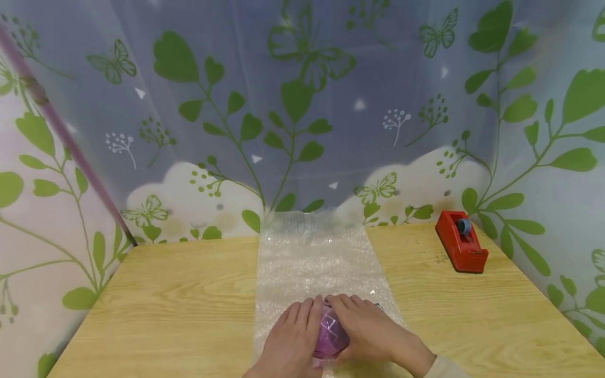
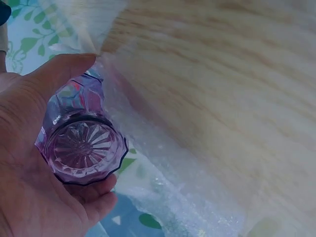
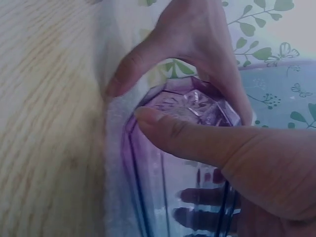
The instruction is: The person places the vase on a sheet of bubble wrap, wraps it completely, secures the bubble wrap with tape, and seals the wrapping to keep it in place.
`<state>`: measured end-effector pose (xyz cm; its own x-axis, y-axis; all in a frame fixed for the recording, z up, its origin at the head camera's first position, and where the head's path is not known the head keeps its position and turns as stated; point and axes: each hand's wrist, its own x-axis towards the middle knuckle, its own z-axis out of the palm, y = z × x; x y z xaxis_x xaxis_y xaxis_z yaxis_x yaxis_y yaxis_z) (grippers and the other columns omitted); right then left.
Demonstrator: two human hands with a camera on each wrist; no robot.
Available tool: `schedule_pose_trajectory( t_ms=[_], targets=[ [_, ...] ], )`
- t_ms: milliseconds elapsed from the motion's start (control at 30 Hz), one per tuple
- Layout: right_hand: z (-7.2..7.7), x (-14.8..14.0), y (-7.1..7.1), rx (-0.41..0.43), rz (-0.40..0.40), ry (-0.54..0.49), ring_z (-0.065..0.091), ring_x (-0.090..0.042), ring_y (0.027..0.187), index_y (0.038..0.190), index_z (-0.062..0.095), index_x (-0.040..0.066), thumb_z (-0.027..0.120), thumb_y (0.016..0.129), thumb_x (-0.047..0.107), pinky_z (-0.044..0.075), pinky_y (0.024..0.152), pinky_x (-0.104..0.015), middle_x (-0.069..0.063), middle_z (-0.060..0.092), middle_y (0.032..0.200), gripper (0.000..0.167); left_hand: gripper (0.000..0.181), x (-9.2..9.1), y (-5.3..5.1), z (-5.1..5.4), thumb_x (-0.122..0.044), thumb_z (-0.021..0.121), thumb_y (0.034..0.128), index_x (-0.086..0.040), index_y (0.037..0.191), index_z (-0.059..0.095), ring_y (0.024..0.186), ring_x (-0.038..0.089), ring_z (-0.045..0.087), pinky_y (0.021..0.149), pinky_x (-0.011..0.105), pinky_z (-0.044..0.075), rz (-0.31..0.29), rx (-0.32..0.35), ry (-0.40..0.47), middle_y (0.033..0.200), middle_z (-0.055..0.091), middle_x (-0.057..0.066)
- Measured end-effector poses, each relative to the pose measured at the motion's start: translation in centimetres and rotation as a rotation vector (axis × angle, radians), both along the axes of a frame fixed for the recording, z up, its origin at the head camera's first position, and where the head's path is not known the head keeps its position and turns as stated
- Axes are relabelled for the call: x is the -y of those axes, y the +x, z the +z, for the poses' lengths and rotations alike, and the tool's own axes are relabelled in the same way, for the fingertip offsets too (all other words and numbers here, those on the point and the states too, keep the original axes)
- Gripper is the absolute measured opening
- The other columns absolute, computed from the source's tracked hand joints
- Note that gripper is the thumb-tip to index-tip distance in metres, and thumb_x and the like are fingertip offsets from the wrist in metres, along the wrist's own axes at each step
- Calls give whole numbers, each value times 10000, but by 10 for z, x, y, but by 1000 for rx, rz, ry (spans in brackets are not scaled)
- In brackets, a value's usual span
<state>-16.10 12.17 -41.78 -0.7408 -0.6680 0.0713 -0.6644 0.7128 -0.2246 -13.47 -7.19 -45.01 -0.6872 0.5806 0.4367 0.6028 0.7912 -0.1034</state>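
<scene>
A purple faceted glass (image 1: 332,335), tinted bluish away from its base, lies on its side on a strip of bubble wrap (image 1: 321,262). My left hand (image 1: 290,333) curves round its left side. In the left wrist view, that hand (image 2: 24,148) wraps the starburst-patterned base, fingers below and thumb at the bubble wrap. From the right, my right hand (image 1: 368,328) grips the glass. The right wrist view shows the right hand's (image 3: 256,163) thumb across the faceted side, several fingers visible through the clear wall. The glass's mouth is out of sight.
A red tape dispenser (image 1: 465,254) with a roll of tape stands at the right rear of the wooden table (image 1: 189,304). Behind the table hangs a leaf-and-butterfly patterned curtain (image 1: 350,152). The bubble wrap's far end reaches up against it.
</scene>
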Motion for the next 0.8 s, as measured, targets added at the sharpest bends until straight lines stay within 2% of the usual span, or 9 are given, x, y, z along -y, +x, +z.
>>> schedule_pose_trajectory(
  t_ms=[100,333,467,533,600,700,800],
  targets=[
    [3,-2,3,21,-1,14,524,-268,1080,1348,413,30,835,607,524,470,852,-475,-85,527,1241,985,1163,-1,2,0,-535,828,487,50,1379,365,1042,249,533,931,359,449,-4,-8,-15,1196,520,145],
    [8,-4,7,48,17,21,531,-240,1051,1335,429,32,820,602,565,482,836,-449,-68,538,1216,987,1151,-1,5,-2,-756,707,559,10,1360,397,1011,241,548,898,350,471,-38,-90,0,1161,518,131],
    [8,-4,8,48,31,28,533,-234,1043,1322,438,25,831,594,543,478,849,-432,-67,536,1207,976,1066,-1,5,-3,-658,780,529,-25,1309,424,986,225,543,891,341,468,-53,-99,-12,1150,509,115],
    [8,-3,8,54,30,33,534,-251,1055,1327,429,15,832,599,532,475,858,-438,-82,532,1218,980,1060,-2,5,-3,-590,821,488,-4,1285,442,986,232,548,902,349,461,-55,-122,-38,1145,527,129],
    [8,-3,8,55,32,36,536,-261,1053,1330,422,10,834,599,525,475,858,-438,-91,531,1214,985,1023,-4,5,-4,-536,827,490,18,1270,464,984,237,560,910,351,458,-50,-161,-58,1129,553,140],
    [8,-2,8,54,33,40,539,-273,1049,1333,417,-1,835,595,525,474,859,-439,-106,532,1213,998,1073,-7,6,-5,-554,834,459,50,1271,478,996,249,580,909,351,464,-34,-210,-57,1118,578,161],
    [9,-1,7,62,37,38,538,-278,1047,1335,413,-8,840,588,516,471,865,-440,-115,533,1211,1007,1147,-10,7,-8,-561,847,410,56,1294,458,1022,254,581,907,345,468,-2,-207,-42,1137,575,165]
  ],
)
